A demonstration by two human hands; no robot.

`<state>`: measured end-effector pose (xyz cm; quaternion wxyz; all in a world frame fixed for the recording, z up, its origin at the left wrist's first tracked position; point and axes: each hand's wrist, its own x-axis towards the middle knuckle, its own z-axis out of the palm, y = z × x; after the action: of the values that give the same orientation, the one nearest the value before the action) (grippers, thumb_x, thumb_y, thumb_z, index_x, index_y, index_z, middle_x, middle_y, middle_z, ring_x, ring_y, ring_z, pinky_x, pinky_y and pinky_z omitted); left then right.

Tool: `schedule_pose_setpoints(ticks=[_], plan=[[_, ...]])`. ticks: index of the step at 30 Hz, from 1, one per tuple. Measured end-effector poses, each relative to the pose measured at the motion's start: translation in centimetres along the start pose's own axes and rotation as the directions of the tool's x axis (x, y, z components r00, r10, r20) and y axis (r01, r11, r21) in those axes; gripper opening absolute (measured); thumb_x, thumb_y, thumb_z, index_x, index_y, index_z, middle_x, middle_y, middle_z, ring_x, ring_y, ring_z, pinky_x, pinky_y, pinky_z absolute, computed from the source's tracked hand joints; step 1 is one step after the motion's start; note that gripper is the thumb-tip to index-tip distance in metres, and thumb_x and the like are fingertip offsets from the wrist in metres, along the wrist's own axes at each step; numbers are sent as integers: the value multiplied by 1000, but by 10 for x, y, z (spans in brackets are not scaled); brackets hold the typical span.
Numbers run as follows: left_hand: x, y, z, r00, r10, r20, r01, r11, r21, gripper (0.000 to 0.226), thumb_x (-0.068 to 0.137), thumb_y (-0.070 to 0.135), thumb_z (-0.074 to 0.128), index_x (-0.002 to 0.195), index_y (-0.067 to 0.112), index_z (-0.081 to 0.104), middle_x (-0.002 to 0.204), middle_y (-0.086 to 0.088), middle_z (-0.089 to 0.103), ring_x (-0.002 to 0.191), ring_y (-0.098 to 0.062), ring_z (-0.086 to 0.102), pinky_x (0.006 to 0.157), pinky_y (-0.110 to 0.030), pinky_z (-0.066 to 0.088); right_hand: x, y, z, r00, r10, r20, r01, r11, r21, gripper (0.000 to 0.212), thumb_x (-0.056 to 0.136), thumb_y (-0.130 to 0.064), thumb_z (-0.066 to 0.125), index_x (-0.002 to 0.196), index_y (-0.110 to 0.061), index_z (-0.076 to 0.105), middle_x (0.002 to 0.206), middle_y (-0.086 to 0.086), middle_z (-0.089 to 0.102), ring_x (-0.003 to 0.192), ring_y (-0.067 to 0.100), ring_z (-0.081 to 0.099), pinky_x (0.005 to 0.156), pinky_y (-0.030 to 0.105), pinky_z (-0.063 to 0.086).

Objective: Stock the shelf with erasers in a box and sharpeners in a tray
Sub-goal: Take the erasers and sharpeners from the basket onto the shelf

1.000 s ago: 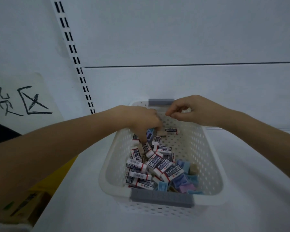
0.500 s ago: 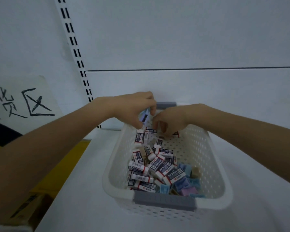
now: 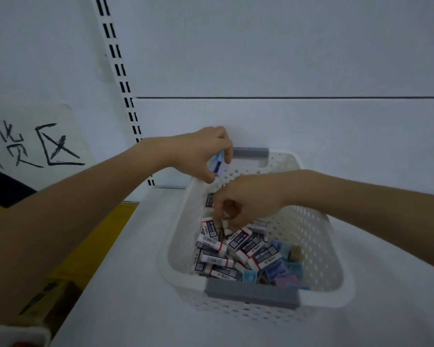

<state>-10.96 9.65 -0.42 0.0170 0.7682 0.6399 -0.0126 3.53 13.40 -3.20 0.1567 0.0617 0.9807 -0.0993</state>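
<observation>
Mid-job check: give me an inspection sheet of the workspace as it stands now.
Surface: white shelf, with the basket standing on it.
Job's things: white perforated basket holds sleeved erasers piled at its left and pastel blocks in the near right part.
Clutter: yellow carton at lower left, past the shelf's edge.
Hands: left hand pinches a small blue-and-white item above the basket's far left corner; right hand reaches into the eraser pile with curled fingers, and whether it grips one is unclear.
Cables: nothing seen.
Surroundings: white back panel, slotted upright, handwritten sign at left.
</observation>
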Motion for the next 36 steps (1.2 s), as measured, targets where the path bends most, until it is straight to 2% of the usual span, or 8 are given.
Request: schedule_pose_setpoints(ticks=[3, 6, 10, 17, 22, 27, 30, 36], plan=[[0, 0, 1, 1000, -6, 3, 6, 1000, 1, 37, 77, 17, 69, 107, 22, 48, 109, 4, 31, 101, -12, 31, 88, -26, 36, -2, 10, -2, 976, 169, 134, -148, 977, -153, 27, 85, -25, 62, 106, -9, 57, 88, -1, 56, 76, 13, 47, 57, 20, 35], [1, 1, 2, 1000, -3, -10, 3, 1000, 7, 38, 76, 17, 69, 108, 22, 48, 108, 4, 31, 101, -12, 31, 88, -26, 36, -9, 20, -6, 958, 231, 169, -198, 961, -192, 26, 85, -25, 60, 105, -8, 60, 91, 1, 62, 73, 11, 49, 55, 15, 34], [1, 1, 3, 1000, -3, -24, 3, 1000, 7, 40, 76, 18, 69, 111, 20, 49, 108, 4, 31, 101, -12, 29, 90, -30, 38, -11, 19, -8, 996, 90, -20, -91, 995, -45, 26, 86, -23, 59, 110, -16, 59, 100, -5, 57, 81, 7, 48, 62, 7, 35], [0, 2, 5, 999, 2, -37, -2, 1000, -1, 38, 77, 18, 69, 108, 21, 49, 109, 4, 31, 101, -11, 29, 90, -28, 37, 3, -2, 4, 999, -33, 23, 32, 997, 65, 49, 86, -33, 61, 129, -15, 46, 119, 0, 54, 102, 12, 50, 86, 22, 41], [1, 2, 7, 999, -7, -49, 7, 1000, -6, 38, 77, 19, 70, 108, 22, 49, 111, 4, 32, 104, -12, 30, 91, -28, 37, 15, -9, 6, 1000, -18, 2, 18, 999, 29, 33, 81, -38, 66, 100, -17, 50, 78, -12, 48, 69, 7, 46, 63, 18, 39], [1, 2, 9, 998, -12, -65, 11, 1000, -14, 38, 76, 19, 71, 108, 22, 49, 109, 5, 30, 104, -11, 30, 90, -26, 37, 27, -15, 16, 1000, 9, 0, -9, 995, -101, 37, 76, -43, 69, 65, -13, 51, 62, -1, 51, 56, 13, 44, 67, 32, 47], [1, 1, 9, 997, 0, -72, -2, 1000, -27, 37, 75, 19, 71, 103, 24, 47, 107, 5, 30, 102, -11, 30, 90, -27, 37, 25, -10, 12, 997, 70, 37, -66, 993, -100, 32, 76, -37, 71, 83, -7, 62, 74, 4, 59, 67, 15, 52, 69, 30, 47], [1, -1, 11, 995, -1, -95, -4, 999, -46, 38, 76, 22, 72, 106, 21, 49, 107, 5, 30, 100, -10, 29, 87, -24, 35, 16, 0, 0, 991, 101, 91, -92, 990, -104, 41, 76, -27, 71, 107, -3, 58, 104, 10, 59, 95, 23, 54, 74, 28, 44]])
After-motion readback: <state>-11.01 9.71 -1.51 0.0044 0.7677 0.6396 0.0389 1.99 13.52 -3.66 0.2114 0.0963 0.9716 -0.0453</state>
